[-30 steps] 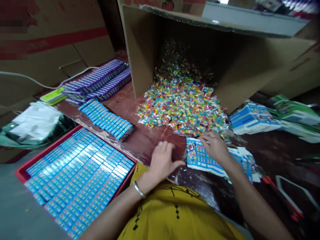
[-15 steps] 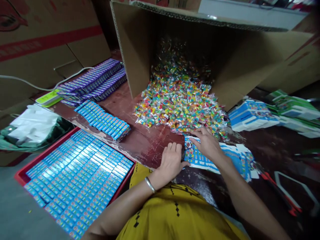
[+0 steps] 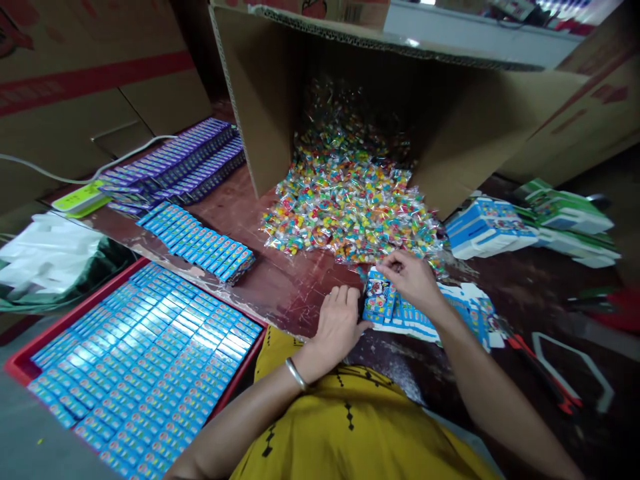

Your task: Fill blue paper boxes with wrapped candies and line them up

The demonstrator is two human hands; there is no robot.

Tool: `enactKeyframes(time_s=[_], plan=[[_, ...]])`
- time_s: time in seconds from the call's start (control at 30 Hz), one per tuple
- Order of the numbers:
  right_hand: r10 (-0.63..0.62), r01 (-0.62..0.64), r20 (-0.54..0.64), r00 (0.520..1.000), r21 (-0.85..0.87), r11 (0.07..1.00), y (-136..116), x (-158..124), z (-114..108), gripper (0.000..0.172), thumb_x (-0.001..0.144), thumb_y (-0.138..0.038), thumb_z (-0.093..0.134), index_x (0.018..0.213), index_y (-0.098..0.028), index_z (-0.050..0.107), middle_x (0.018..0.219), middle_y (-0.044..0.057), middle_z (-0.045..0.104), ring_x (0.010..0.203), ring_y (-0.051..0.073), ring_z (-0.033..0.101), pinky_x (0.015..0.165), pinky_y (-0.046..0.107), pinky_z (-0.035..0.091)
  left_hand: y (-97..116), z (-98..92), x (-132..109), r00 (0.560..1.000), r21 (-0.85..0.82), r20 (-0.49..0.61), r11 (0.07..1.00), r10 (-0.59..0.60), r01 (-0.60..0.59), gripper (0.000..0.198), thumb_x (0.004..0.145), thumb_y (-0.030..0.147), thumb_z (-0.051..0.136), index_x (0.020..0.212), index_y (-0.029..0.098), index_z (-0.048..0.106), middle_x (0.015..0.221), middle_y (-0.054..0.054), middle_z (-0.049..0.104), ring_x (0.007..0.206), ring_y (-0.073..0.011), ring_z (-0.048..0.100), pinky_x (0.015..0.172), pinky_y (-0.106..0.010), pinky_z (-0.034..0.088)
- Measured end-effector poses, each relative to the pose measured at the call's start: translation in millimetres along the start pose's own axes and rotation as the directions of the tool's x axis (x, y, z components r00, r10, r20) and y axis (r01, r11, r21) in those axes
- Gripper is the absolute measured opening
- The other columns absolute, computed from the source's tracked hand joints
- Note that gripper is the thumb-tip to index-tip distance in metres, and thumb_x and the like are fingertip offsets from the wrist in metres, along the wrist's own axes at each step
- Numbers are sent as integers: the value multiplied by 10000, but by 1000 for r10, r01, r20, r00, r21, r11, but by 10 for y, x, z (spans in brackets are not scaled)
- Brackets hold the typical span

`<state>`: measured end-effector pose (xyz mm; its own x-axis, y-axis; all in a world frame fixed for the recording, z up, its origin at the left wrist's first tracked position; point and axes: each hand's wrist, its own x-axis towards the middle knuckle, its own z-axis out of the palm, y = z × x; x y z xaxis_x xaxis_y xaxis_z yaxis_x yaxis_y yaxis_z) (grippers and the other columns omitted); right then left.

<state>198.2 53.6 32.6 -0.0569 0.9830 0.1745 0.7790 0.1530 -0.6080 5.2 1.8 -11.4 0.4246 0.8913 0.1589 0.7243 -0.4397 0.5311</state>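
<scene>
Blue packs [image 3: 150, 373] fill the red tray [image 3: 75, 318], near left; loose candy bags [image 3: 345, 200] and overlapping blue boxes [image 3: 413, 320], right, remain. Left hand [image 3: 337, 327]: fingers extended, thumb apart, beside the boxes. Right hand [image 3: 413, 280]: fingers curled at their far edge; grip unclear.

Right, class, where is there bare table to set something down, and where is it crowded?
Bare table shows between the row of blue boxes, the candy heap and the left hand; another patch lies between the blue packaging and the green boxes. It's crowded under the right hand, where packaging overlaps, and the red tray is packed.
</scene>
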Motion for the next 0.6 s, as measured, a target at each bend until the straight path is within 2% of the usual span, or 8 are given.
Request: enactKeyframes(time_s=[0.13,0.2,0.3,0.37,0.43,0.5,0.53,0.6], plan=[[174,-187,69,982,404,895,-175,-19,60,267,818,-434,643,731,-203,541,609,-30,524,547,129,489,508,250,381,89,-125,-37,997,-216,-81,976,-7,-11,645,769,556,673,1226,175,425,1151,-125,559,1081,-305,547,921,-468,468],[216,-231,88,972,492,840,-300,-41,125,285,821,-456,642,731,-206,539,582,-40,500,502,114,451,466,242,351,106,-199,-35,992,-312,-119,950,-43,4,724,796,553,645,1335,162,362,1258,-161,537,1178,-319,526,987,-483,445],[244,-268,122,962,599,755,-476,-109,213,298,871,-511,563,812,-220,583,605,-31,527,459,119,452,420,253,363,51,-328,0,987,-513,-106,857,-122,51,686,833,442,651,1395,176,361,1360,-161,517,1268,-304,490,1074,-480,383],[179,-241,162,970,631,737,-556,-180,251,331,909,-526,495,974,-233,633,657,-12,569,471,131,479,423,267,389,-43,-420,31,987,-742,-20,665,-158,91,648,812,385,694,1370,196,425,1370,-137,534,1263,-285,508,1089,-457,376],[51,-192,238,970,621,760,-604,-252,268,380,930,-505,472,1167,-246,616,696,-1,593,517,139,511,468,274,423,-165,-502,49,984,-920,101,364,-147,149,632,771,352,744,1327,193,488,1335,-128,571,1218,-275,549,1053,-423,414],[-54,-151,315,948,589,794,-635,-298,259,404,928,-463,505,1270,-254,562,709,-7,602,571,140,543,533,271,453,-284,-563,39,973,-971,206,101,-107,216,599,746,321,771,1282,178,544,1263,-126,620,1149,-263,593,994,-386,453],[-85,-134,339,937,574,808,-649,-303,244,399,915,-440,539,1269,-255,552,709,-14,605,594,139,559,556,266,460,-333,-585,22,965,-968,249,18,-84,252,582,736,312,781,1261,177,569,1220,-120,644,1103,-253,614,965,-370,465],[-115,-133,392,913,551,824,-673,-277,191,344,878,-401,608,1182,-246,567,694,-28,615,597,131,582,563,250,464,-397,-614,-26,949,-948,315,-59,-23,313,552,717,305,799,1223,181,615,1162,-104,670,1022,-233,642,924,-348,477]])
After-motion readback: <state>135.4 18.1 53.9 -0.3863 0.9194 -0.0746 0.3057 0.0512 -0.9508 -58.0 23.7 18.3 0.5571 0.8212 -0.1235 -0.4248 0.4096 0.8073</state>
